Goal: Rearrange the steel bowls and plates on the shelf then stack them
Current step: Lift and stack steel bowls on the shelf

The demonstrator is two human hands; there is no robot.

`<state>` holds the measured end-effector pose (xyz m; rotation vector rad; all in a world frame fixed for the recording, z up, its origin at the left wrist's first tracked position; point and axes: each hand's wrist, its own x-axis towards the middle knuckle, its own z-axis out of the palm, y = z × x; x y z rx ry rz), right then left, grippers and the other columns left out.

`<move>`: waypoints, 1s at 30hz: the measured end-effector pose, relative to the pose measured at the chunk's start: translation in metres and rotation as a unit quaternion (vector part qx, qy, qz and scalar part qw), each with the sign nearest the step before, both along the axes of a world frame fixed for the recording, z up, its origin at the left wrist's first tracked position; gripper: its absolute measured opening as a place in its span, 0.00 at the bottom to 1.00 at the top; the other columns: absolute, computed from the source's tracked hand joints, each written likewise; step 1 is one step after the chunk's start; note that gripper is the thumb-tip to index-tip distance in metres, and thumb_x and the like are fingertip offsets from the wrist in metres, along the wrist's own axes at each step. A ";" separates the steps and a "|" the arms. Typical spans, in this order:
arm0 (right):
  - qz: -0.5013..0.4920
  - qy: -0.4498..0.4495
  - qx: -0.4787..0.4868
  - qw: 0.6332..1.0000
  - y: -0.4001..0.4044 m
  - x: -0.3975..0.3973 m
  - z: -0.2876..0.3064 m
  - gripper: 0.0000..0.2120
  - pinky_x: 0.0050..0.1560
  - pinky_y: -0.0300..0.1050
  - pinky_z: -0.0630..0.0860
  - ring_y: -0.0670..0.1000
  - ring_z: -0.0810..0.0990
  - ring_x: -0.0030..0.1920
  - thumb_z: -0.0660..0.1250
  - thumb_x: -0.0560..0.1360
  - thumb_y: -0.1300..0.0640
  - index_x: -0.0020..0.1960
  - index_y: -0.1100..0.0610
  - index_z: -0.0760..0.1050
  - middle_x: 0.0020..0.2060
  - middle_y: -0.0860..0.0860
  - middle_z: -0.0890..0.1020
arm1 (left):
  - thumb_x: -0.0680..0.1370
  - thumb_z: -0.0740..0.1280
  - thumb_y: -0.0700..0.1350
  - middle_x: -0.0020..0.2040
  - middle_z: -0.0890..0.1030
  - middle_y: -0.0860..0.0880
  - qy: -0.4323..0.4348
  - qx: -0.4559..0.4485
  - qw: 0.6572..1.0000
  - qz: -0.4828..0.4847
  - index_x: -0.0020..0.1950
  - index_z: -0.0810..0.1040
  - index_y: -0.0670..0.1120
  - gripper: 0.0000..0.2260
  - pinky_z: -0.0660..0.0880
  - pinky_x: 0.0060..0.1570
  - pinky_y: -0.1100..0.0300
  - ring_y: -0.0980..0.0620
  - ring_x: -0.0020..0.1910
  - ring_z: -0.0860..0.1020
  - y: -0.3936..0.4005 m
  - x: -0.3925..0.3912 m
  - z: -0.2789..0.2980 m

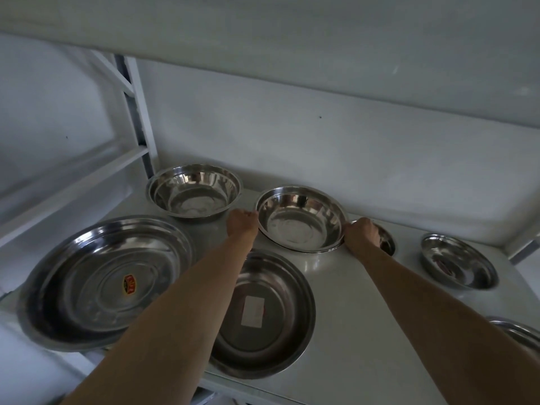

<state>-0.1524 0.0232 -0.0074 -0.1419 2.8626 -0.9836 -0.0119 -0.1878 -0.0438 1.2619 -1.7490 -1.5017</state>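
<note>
A steel bowl (301,220) sits at the middle back of the white shelf (344,287). My left hand (242,222) grips its left rim and my right hand (362,233) grips its right rim. Another deep bowl (194,191) stands at the back left. A wide steel plate (102,282) with a red sticker lies at the front left. A second plate (263,314) with a white label lies at the front middle, partly under my left forearm. A small bowl (387,241) is partly hidden behind my right hand. Another small bowl (457,260) sits at the right.
The rim of one more steel dish (517,331) shows at the right edge under my right forearm. An upper shelf board (263,30) hangs low overhead. A white upright post (137,112) stands at the back left, with the wall close behind.
</note>
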 end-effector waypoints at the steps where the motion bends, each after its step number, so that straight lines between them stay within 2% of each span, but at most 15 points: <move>1: -0.005 0.004 0.001 1.000 0.000 0.000 0.001 0.17 0.52 0.51 0.77 0.64 0.81 0.54 0.62 0.74 0.54 0.54 0.64 0.81 0.54 0.64 0.82 | 0.75 0.65 0.44 0.48 0.83 0.35 -0.002 0.011 1.000 -0.007 0.45 0.81 0.36 0.12 0.81 0.50 0.46 0.36 0.49 0.83 0.001 0.002 0.002; 2: -0.009 0.009 0.003 1.000 0.000 0.001 0.003 0.18 0.52 0.51 0.77 0.65 0.81 0.55 0.62 0.74 0.54 0.55 0.65 0.80 0.54 0.64 0.82 | 0.75 0.65 0.45 0.50 0.83 0.36 -0.008 0.017 1.000 -0.012 0.50 0.81 0.35 0.13 0.81 0.52 0.47 0.37 0.51 0.82 0.000 0.003 0.004; 4: -0.017 0.020 0.008 1.000 -0.001 0.002 0.007 0.18 0.53 0.51 0.76 0.65 0.80 0.57 0.62 0.76 0.54 0.58 0.66 0.78 0.56 0.65 0.81 | 0.75 0.64 0.47 0.51 0.83 0.36 -0.014 0.020 1.000 -0.015 0.52 0.80 0.36 0.16 0.80 0.53 0.46 0.37 0.52 0.82 -0.001 0.007 0.005; 8: -0.014 0.048 0.012 0.999 -0.004 0.003 0.016 0.19 0.55 0.52 0.75 0.64 0.79 0.59 0.63 0.76 0.53 0.59 0.65 0.77 0.58 0.65 0.80 | 0.73 0.63 0.50 0.50 0.83 0.36 -0.009 0.020 1.000 -0.015 0.53 0.80 0.36 0.19 0.80 0.52 0.45 0.37 0.51 0.82 -0.009 0.012 0.003; 12: 0.000 0.051 0.008 0.999 -0.014 0.010 0.026 0.18 0.55 0.53 0.76 0.64 0.80 0.57 0.63 0.76 0.51 0.58 0.64 0.78 0.57 0.64 0.81 | 0.67 0.62 0.52 0.49 0.82 0.32 0.009 0.020 1.000 0.013 0.49 0.77 0.34 0.23 0.79 0.49 0.37 0.33 0.51 0.82 -0.033 0.007 -0.019; 16: 0.011 0.048 0.002 0.999 -0.026 0.020 0.034 0.17 0.55 0.51 0.76 0.63 0.80 0.58 0.63 0.76 0.52 0.58 0.62 0.79 0.58 0.62 0.81 | 0.70 0.60 0.53 0.48 0.83 0.37 -0.006 0.015 1.000 0.007 0.50 0.80 0.37 0.22 0.80 0.51 0.42 0.37 0.48 0.83 -0.028 0.031 0.005; 21: 0.050 0.053 -0.014 0.997 -0.047 0.038 0.041 0.18 0.48 0.49 0.73 0.62 0.80 0.55 0.64 0.76 0.51 0.58 0.62 0.78 0.56 0.62 0.81 | 0.72 0.61 0.52 0.49 0.84 0.36 0.021 -0.004 0.999 0.034 0.50 0.80 0.37 0.19 0.80 0.52 0.42 0.37 0.49 0.82 -0.038 0.048 0.022; 25: 0.068 0.059 -0.039 0.995 -0.071 0.056 0.049 0.17 0.50 0.50 0.75 0.63 0.81 0.55 0.63 0.76 0.53 0.58 0.62 0.78 0.55 0.62 0.82 | 0.66 0.61 0.59 0.49 0.84 0.37 0.060 -0.030 0.995 0.077 0.50 0.81 0.40 0.26 0.79 0.53 0.41 0.37 0.51 0.82 -0.068 0.057 0.013; 30: 0.116 0.053 -0.068 0.989 -0.107 0.088 0.055 0.16 0.52 0.49 0.77 0.62 0.82 0.54 0.62 0.77 0.53 0.56 0.62 0.81 0.53 0.61 0.84 | 0.71 0.62 0.55 0.49 0.84 0.36 0.024 -0.060 0.992 0.110 0.53 0.80 0.39 0.22 0.79 0.52 0.43 0.37 0.49 0.83 -0.089 0.091 0.037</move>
